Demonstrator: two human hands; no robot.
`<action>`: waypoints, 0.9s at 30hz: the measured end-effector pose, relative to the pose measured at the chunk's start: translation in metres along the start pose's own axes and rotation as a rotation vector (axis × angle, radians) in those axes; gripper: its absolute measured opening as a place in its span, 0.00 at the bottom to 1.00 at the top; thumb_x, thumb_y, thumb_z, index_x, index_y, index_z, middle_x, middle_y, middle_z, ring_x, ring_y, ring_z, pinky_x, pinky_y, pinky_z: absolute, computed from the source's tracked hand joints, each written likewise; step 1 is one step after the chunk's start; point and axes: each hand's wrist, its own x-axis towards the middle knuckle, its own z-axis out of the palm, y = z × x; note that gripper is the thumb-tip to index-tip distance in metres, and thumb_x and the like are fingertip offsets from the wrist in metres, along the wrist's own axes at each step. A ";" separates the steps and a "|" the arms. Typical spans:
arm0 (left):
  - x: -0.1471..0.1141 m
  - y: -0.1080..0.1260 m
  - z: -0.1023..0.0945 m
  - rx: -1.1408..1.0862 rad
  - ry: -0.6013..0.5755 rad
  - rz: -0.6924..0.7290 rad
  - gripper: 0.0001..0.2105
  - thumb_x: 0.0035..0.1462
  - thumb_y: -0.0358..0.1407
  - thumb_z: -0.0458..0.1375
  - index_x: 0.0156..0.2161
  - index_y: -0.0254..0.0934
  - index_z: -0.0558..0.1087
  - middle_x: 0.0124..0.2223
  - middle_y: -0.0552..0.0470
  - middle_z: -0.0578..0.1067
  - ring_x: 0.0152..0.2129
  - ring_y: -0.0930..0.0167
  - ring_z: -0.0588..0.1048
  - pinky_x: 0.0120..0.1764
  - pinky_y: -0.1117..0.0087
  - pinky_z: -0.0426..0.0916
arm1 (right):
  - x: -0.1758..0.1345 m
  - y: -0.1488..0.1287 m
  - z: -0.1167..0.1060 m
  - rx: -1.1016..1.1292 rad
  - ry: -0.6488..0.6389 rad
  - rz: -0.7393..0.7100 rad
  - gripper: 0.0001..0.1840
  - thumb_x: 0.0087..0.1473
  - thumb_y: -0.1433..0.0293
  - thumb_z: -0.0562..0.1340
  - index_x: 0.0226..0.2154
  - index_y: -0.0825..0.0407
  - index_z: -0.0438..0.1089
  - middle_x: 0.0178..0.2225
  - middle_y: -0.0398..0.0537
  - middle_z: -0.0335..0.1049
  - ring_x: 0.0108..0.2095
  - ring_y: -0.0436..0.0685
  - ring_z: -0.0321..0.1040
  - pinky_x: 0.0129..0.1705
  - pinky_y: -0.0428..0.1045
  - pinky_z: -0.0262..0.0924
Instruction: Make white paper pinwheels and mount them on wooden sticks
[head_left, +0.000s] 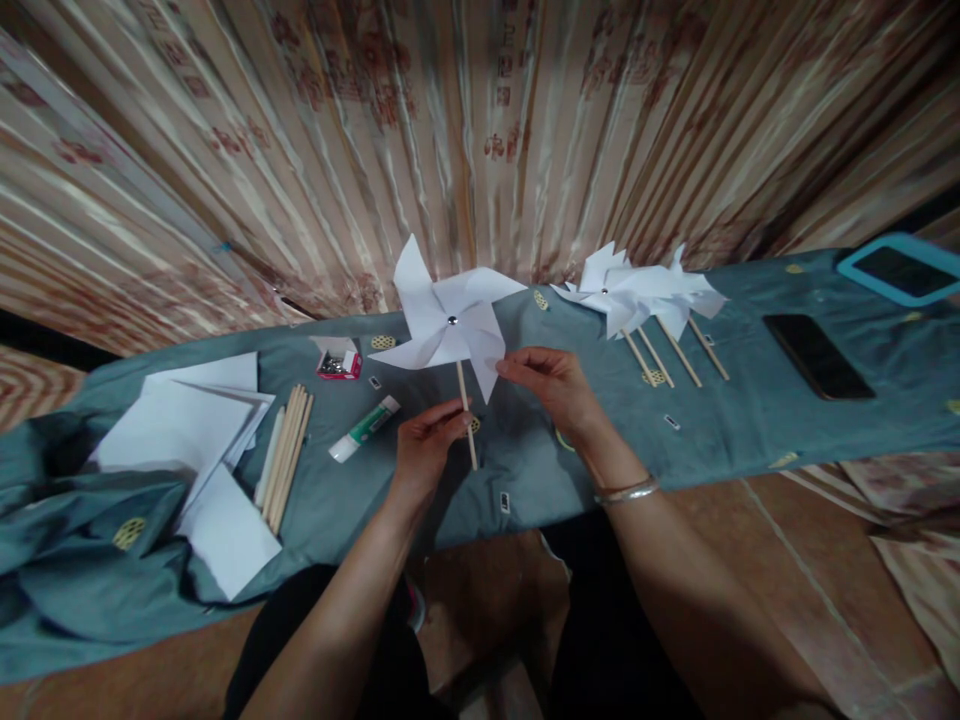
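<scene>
ok, held paper pinwheel [450, 322] mid-frame, wooden stick [463, 385] pinched in left hand [429, 438]; had right hand [546, 382] at blade [487, 355], couldn't tell if gripping. seemed light, crease-prone; best held by stick.

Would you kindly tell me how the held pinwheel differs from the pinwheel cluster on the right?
The held pinwheel is gripped by its stick in the left hand; the pinwheel cluster rests on the cloth. The held pinwheel's blades spread toward the camera; the pinwheel cluster's blades overlap. Both have white blades and pale sticks.
</scene>
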 end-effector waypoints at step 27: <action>0.000 -0.003 0.002 -0.061 -0.028 0.009 0.13 0.35 0.33 0.72 0.32 0.37 0.82 0.29 0.50 0.81 0.26 0.72 0.75 0.36 0.69 0.70 | -0.009 0.008 0.021 0.023 -0.150 0.004 0.18 0.37 0.53 0.72 0.21 0.51 0.76 0.22 0.41 0.73 0.25 0.49 0.65 0.29 0.46 0.59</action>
